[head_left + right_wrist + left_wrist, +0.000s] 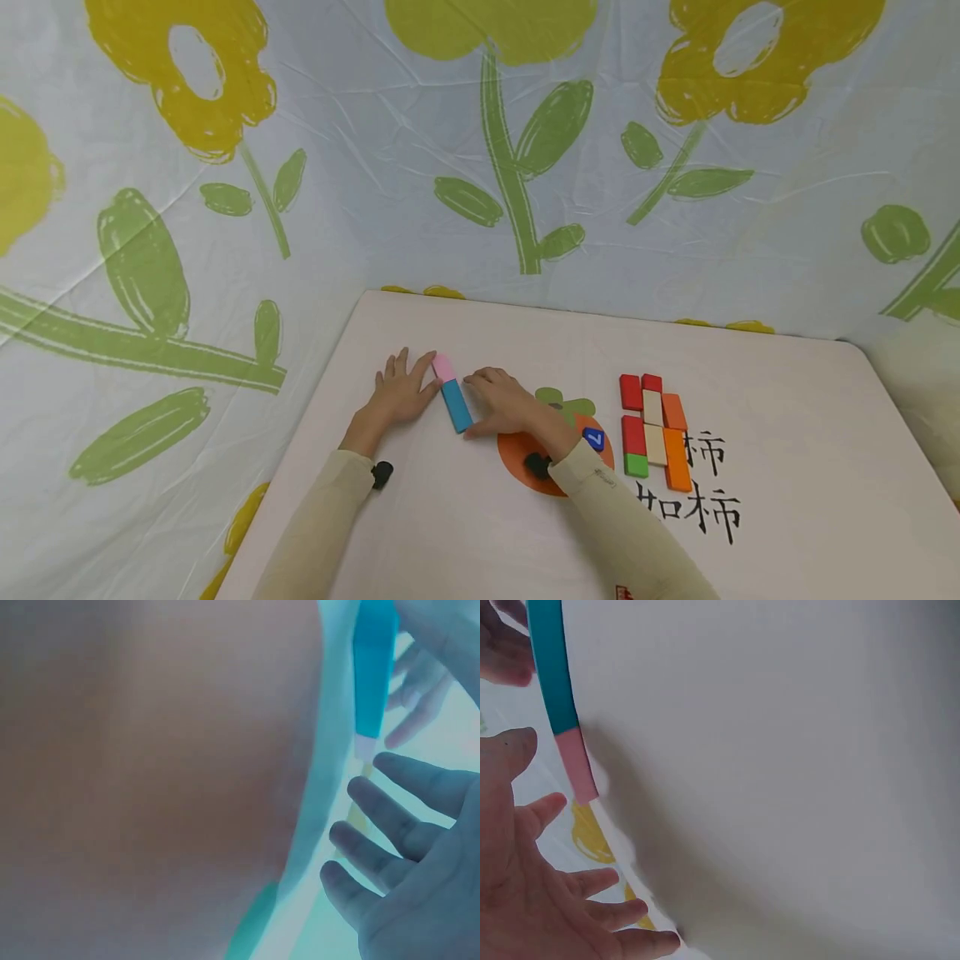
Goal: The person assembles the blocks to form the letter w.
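A blue rectangular block [457, 407] lies on the table end to end with a pink block [443, 367]. On their left side is my left hand [399, 395], its fingers spread. Its index fingertip and thumb are right beside the pink block; whether they touch it I cannot tell. To the right of the blue block my right hand [506, 402] has its thumb by the block's near end, with the fingers extended in the right wrist view. Both blocks also show in the left wrist view, the blue one [553, 667] above the pink one [577, 765].
Right of my right hand, several red, cream, orange and green blocks [654, 446] lie grouped on the table [810, 467]. A dark blue block [594, 438] with a white mark lies on the printed orange fruit [517, 458]. Flowered cloth [337, 167] hangs behind and left.
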The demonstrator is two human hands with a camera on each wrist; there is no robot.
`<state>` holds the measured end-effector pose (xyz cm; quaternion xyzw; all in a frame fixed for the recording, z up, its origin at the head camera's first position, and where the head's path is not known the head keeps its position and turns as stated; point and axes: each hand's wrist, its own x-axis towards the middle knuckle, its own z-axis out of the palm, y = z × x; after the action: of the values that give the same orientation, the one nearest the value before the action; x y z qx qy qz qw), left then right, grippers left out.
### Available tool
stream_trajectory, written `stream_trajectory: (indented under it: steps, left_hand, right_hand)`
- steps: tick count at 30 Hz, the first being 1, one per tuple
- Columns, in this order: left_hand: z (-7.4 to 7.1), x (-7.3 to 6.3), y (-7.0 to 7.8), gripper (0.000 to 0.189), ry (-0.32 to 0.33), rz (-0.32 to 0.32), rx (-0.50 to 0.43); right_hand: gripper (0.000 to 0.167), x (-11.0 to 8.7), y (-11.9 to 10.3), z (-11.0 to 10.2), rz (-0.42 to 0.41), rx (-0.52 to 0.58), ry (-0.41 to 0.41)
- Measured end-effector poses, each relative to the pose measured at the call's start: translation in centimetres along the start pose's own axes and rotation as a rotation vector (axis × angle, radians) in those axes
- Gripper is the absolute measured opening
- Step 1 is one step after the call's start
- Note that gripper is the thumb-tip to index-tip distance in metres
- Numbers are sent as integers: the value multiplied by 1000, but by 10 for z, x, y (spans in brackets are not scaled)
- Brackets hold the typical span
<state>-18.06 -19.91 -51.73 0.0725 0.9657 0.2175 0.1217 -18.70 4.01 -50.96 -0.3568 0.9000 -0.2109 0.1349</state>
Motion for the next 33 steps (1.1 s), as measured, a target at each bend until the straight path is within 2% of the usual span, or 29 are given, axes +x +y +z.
stream_trajectory:
  steps: [6, 11, 18, 24, 29, 33]
  left_hand:
    - [5, -12, 11, 70, -39, -29, 25]
    - [9, -20, 20, 74, -67, -54, 48]
    - [16, -27, 26, 74, -81, -42, 83]
    - [20, -28, 26, 74, -84, -31, 116]
    - [20, -27, 25, 74, -79, -22, 139]
    - [21, -27, 24, 75, -80, -23, 141]
  right_hand:
    - [80, -23, 4, -12, 37, 74, 93]
    - [76, -48, 6, -21, 30, 151, 164]
    - [70, -80, 16, -17, 42, 214, 273]
    - [64, -109, 23, -15, 106, 228, 360]
    - [56, -127, 33, -16, 119, 208, 444]
    - [55, -140, 42, -15, 164, 203, 459]
